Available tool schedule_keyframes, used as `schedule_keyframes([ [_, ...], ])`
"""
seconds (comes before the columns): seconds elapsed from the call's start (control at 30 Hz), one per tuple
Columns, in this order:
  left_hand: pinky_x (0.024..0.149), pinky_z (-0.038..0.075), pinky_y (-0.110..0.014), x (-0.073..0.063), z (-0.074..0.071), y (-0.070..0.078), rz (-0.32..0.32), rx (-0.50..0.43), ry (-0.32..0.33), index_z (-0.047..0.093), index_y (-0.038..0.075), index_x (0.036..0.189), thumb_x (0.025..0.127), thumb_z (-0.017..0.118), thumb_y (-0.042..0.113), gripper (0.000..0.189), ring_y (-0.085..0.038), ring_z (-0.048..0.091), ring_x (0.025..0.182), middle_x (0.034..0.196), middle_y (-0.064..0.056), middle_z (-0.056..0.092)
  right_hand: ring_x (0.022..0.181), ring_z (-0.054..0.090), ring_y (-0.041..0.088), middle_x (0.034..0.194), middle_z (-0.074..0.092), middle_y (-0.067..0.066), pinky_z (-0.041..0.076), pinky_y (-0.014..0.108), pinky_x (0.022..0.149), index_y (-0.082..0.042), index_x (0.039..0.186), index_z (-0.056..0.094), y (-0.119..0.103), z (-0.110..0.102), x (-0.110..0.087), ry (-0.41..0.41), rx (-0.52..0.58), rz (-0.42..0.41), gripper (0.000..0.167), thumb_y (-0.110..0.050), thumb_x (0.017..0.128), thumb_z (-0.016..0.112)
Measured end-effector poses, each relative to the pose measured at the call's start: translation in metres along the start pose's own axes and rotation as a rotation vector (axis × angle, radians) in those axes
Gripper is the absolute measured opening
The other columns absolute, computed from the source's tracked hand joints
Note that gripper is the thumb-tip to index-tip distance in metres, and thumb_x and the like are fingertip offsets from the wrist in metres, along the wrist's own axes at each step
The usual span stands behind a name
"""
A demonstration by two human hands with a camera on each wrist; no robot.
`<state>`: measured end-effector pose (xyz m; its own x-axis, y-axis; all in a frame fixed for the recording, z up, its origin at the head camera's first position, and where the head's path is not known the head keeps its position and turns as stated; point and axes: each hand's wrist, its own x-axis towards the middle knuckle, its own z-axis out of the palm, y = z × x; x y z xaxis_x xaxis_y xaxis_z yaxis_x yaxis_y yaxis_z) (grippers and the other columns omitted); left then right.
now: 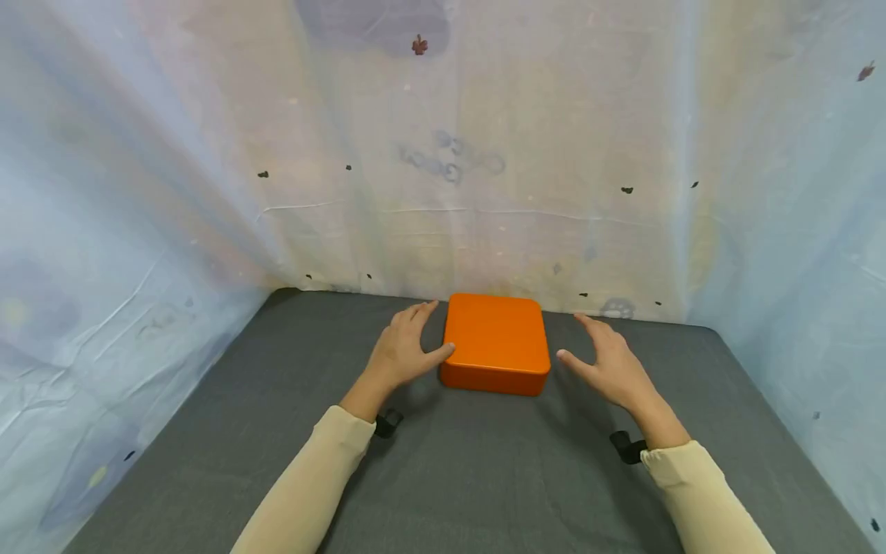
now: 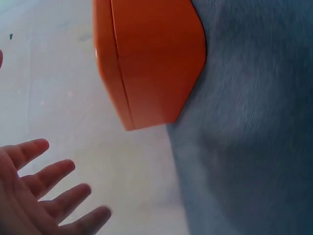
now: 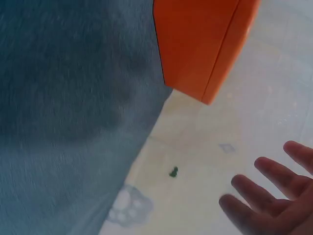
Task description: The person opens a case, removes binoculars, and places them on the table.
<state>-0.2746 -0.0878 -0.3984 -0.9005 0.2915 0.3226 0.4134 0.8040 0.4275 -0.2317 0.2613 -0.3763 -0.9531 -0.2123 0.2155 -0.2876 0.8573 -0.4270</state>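
Note:
An orange box with rounded corners and a closed lid rests on the dark grey cloth near its far edge. To its left is my left hand, fingers spread and thumb tip in line with the box's near left corner; whether it touches cannot be told. My right hand hovers off the right side, thumb and fingers apart, a gap between it and the box. A seam runs along the box's side in the left wrist view. Both palms hold nothing, as the right wrist view's spread fingers also show.
Grey cloth covers the surface under the box. A pale patterned curtain hangs behind and along both sides, close to the box's far side. Each wrist wears a small black device, the left one and the right one.

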Motion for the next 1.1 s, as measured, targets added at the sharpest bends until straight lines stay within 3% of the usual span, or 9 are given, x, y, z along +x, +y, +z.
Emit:
schedule_keyframes([
  [0.1,0.105,0.039,-0.058,0.001,0.006,-0.002,-0.072,-0.146,-0.057,0.032,0.027,0.151,0.085,0.057,0.064,0.079,-0.032,0.037,0.139,0.154,-0.004,0.036,0.135,0.033,0.047,0.153,0.030,0.024,0.033,0.067,0.103,-0.009,0.153,0.024,-0.001,0.005,0.003,-0.035,0.120,0.036,0.080,-0.051,0.093,0.056],
  [0.27,0.106,0.040,-0.054,0.004,0.018,-0.003,-0.137,-0.386,-0.102,0.035,0.020,0.150,0.088,0.061,0.056,0.076,-0.030,0.042,0.135,0.151,-0.004,0.039,0.132,0.040,0.047,0.153,0.032,0.022,0.041,0.060,0.102,-0.012,0.153,0.025,0.000,0.016,0.006,-0.060,0.289,0.084,0.078,-0.046,0.092,0.061],
  [0.43,0.100,0.046,-0.052,0.005,0.030,-0.004,-0.186,-0.541,-0.114,0.038,0.019,0.148,0.089,0.061,0.052,0.072,-0.030,0.048,0.130,0.149,-0.006,0.042,0.133,0.041,0.045,0.154,0.031,0.021,0.044,0.057,0.101,-0.014,0.152,0.026,0.003,0.029,0.009,-0.084,0.352,0.110,0.082,-0.045,0.088,0.067],
  [0.63,0.102,0.045,-0.051,0.006,0.036,-0.005,-0.221,-0.607,-0.118,0.039,0.019,0.147,0.088,0.063,0.051,0.071,-0.031,0.049,0.130,0.149,-0.006,0.042,0.133,0.041,0.045,0.155,0.030,0.020,0.046,0.055,0.099,-0.013,0.152,0.027,0.002,0.036,0.012,-0.110,0.369,0.119,0.085,-0.043,0.086,0.071],
  [1.1,0.102,0.044,-0.052,0.001,0.045,-0.009,-0.233,-0.617,-0.149,0.038,0.022,0.148,0.080,0.074,0.045,0.080,-0.031,0.047,0.132,0.153,-0.006,0.037,0.133,0.045,0.041,0.157,0.027,0.018,0.052,0.049,0.094,-0.010,0.152,0.026,0.004,0.050,0.016,-0.178,0.474,0.116,0.086,-0.036,0.085,0.073],
])
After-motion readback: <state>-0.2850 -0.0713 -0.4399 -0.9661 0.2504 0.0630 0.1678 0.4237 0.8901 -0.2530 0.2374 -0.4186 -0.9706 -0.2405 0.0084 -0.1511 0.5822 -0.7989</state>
